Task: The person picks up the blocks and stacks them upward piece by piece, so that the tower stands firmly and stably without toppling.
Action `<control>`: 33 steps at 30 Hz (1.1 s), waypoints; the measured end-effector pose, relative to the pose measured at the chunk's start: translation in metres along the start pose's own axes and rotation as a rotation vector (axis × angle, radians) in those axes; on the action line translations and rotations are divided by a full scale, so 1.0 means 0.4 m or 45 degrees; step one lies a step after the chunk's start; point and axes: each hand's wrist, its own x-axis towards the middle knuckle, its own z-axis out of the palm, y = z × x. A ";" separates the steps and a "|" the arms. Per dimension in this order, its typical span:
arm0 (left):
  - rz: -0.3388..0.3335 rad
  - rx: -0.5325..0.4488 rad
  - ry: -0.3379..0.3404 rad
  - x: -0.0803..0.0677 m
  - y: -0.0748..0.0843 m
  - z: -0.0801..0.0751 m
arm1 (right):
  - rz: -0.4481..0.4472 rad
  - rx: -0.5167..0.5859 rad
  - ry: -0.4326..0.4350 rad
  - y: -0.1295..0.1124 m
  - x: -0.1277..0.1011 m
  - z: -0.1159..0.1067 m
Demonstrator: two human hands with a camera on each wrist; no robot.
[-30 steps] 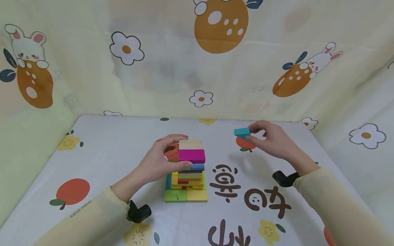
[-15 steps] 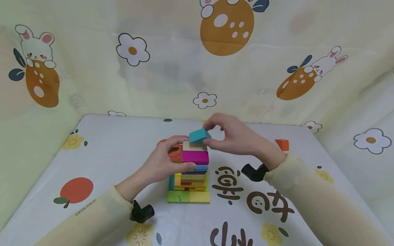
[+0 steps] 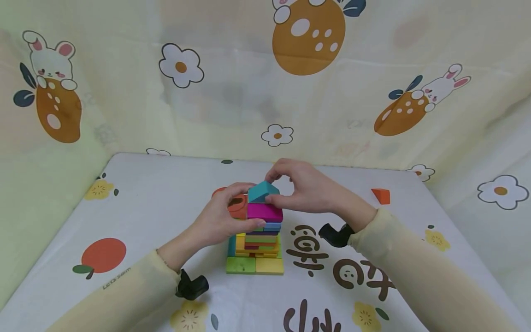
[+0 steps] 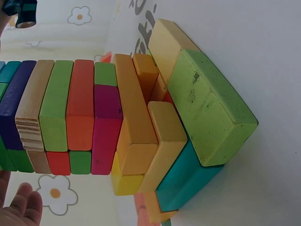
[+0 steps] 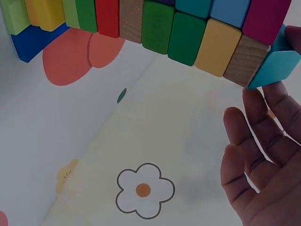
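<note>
A tall tower of coloured wooden blocks (image 3: 259, 239) stands on the table. At its top sits a teal triangular block (image 3: 262, 191), above a magenta block (image 3: 264, 212). My right hand (image 3: 309, 189) pinches the teal block between thumb and fingers; in the right wrist view that teal block (image 5: 277, 66) meets the end of the stack. My left hand (image 3: 220, 219) holds the upper tower from the left, thumb across the front and fingers toward the back, partly hidden. Beside the magenta block, an orange block with a curved opening (image 3: 238, 207) shows behind the left hand.
An orange-red triangular block (image 3: 381, 196) lies on the table to the right. Green (image 4: 211, 108) and pale yellow blocks form the tower's base. A white printed cloth (image 3: 153, 198) covers the table, with a patterned curtain (image 3: 232, 101) behind.
My right hand has carried the teal block leftward from the right side and lowered it onto the tower's top, covering the plain wood block. The left hand stays at the tower.
</note>
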 end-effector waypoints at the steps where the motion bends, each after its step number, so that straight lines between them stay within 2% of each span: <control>1: -0.001 0.000 -0.001 0.000 0.000 0.000 | 0.007 -0.001 0.000 0.000 0.000 0.000; 14: -0.009 0.002 -0.003 -0.001 0.004 0.001 | 0.047 -0.010 -0.018 -0.002 -0.003 -0.001; 24: -0.020 -0.003 -0.005 -0.002 0.003 0.000 | 0.025 -0.001 -0.023 0.001 -0.007 -0.001; 33: -0.033 0.012 0.001 -0.002 0.006 0.001 | 0.099 0.014 0.051 0.013 -0.031 -0.029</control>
